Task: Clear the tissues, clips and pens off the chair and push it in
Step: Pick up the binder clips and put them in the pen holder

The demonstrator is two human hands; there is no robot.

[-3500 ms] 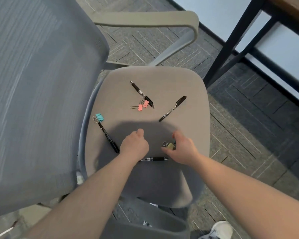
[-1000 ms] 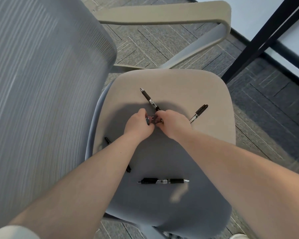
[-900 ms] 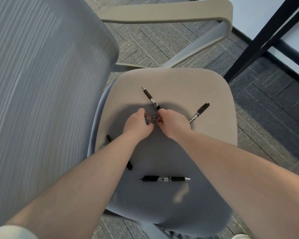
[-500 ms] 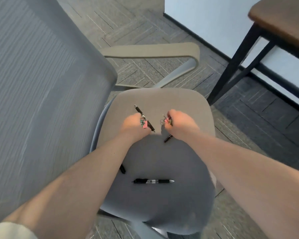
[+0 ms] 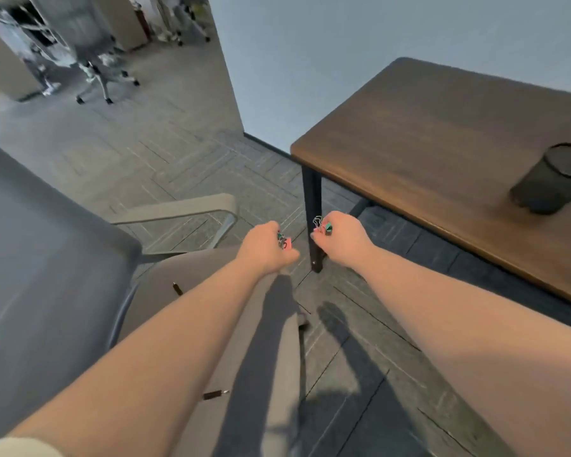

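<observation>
Item 1: left hand [image 5: 267,247], raised above the far edge of the seat, was seen closed around binder clips [image 5: 283,241]; pink and green parts showed at the fingers. The exact count of clips could not be told.

Item 2: right hand [image 5: 342,240], held level with the left and apart from it, was seen closed on a teal binder clip [image 5: 326,227], whose wire handle [image 5: 317,222] stuck up past the fingers. Something pink was glimpsed beside it.

Item 3: office chair, with a beige seat [image 5: 218,285], a grey mesh back [image 5: 40,258] at the left and 1 beige armrest [image 5: 178,209] beyond the seat.

Item 4: 2 pens were recorded lying on the seat, each partly hidden by the left forearm: 1 tip [image 5: 177,288] near the back, 1 end [image 5: 215,394] nearer the front edge.

Item 5: wooden table [image 5: 442,143] on black legs [image 5: 312,219], stood to the right of the chair and apart from it.

Item 6: black mesh cup [image 5: 551,179], stood upright on the table near its right side.
</observation>
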